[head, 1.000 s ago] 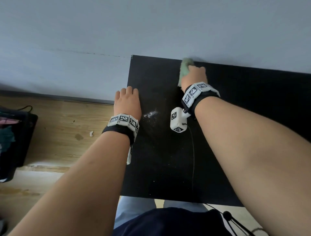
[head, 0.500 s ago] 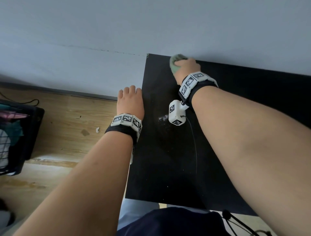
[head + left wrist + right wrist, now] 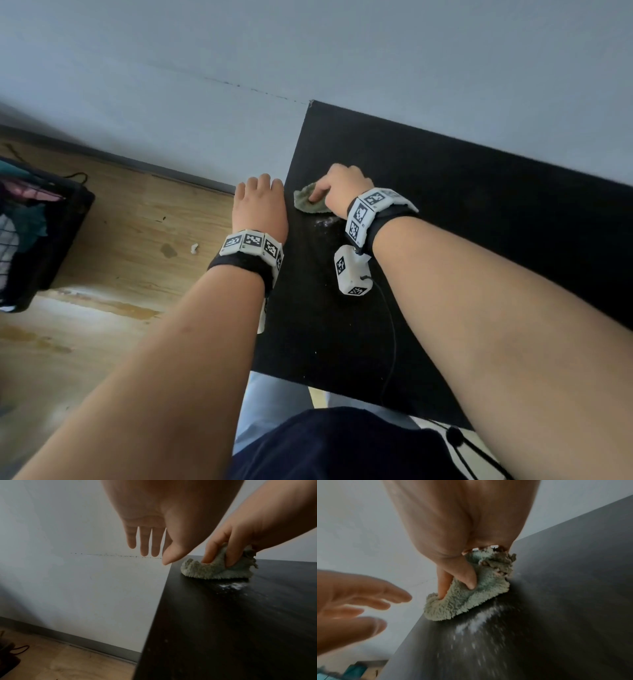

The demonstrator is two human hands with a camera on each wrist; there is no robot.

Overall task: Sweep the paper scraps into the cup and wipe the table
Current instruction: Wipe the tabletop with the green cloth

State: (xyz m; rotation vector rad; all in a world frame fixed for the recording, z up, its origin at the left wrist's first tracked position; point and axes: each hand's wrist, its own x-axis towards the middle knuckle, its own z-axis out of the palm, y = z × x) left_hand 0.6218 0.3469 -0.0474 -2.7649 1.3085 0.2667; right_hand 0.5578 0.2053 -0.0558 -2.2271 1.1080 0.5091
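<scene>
My right hand (image 3: pixel 337 186) grips a bunched green fluffy cloth (image 3: pixel 308 204) (image 3: pixel 217 569) (image 3: pixel 471 595) and presses it on the black table (image 3: pixel 445 240) close to its left edge. Just in front of the cloth lies a smear of white powdery specks (image 3: pixel 323 224) (image 3: pixel 231 586) (image 3: pixel 477 620). My left hand (image 3: pixel 260 202) (image 3: pixel 147 542) hovers flat beside the table's left edge, fingers straight and holding nothing. No cup and no paper scraps on the table show in any view.
A grey wall (image 3: pixel 308 51) runs behind the table. Left of it is wooden floor (image 3: pixel 120 240) with a small white scrap (image 3: pixel 194 248) and a dark basket (image 3: pixel 30 233) of cloth. A thin cable (image 3: pixel 392 329) trails from my right wrist over the table.
My right hand has dragged the cloth from the table's far edge back toward me and toward the left edge, up to the white specks. The left hand has stayed beside the edge.
</scene>
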